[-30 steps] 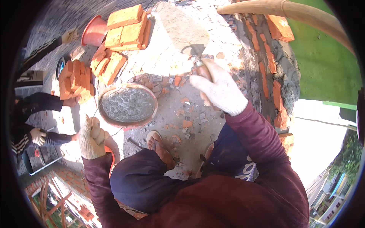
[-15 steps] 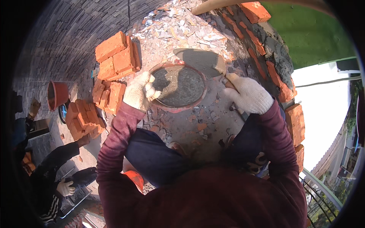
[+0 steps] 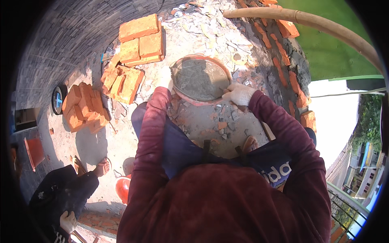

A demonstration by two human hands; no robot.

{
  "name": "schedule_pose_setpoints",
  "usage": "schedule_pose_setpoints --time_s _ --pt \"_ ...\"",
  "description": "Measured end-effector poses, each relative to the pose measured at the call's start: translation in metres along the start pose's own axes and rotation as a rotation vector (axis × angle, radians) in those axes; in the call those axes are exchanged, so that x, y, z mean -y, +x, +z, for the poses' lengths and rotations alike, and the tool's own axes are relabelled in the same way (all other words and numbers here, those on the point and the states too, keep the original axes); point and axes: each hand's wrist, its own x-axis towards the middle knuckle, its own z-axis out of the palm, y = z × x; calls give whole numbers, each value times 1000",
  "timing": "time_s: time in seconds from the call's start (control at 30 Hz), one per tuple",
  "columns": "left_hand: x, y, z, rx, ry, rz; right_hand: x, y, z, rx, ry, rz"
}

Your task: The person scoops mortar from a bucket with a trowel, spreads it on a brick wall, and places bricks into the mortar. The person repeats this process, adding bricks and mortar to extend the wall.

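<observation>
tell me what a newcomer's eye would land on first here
Probably the basin of grey mortar at upper centre, flanked by the gloved left grip and right grip. Next, the orange bricks stacked to its left, then the bamboo pole crossing the green panel at upper right.

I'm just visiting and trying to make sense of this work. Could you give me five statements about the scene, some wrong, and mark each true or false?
1. A basin of grey mix sits between the person's left hand and right hand. True.
2. The right hand is bare. False: it is gloved.
3. Orange bricks are stacked to the left of the basin in the picture. True.
4. The long pale pole is at the picture's lower left. False: it is at the upper right.
5. Another person's gloved hand shows at the lower left. True.
</observation>
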Motion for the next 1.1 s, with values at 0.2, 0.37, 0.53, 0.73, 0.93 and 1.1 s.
schedule_pose_setpoints --time_s 0.2,0.37,0.53,0.73,0.93,1.1 --pt "-125 -20 -52 318 -1134 -646 -38 -11 40 -586 -934 -274" --pt "-108 -25 -56 273 -1206 -615 -15 -52 30 -519 -715 -383" --pt "-127 -31 -34 256 -1184 -589 -16 -44 25 -268 -277 -26" --pt "-116 -46 -40 271 -999 -437 -51 -77 -2 -331 -262 23" --pt "-134 -58 -54 295 -1030 -356 -58 -38 31 -146 260 77" --pt "-153 -65 -56 189 -958 -271 -67 -14 59 -172 529 -75"
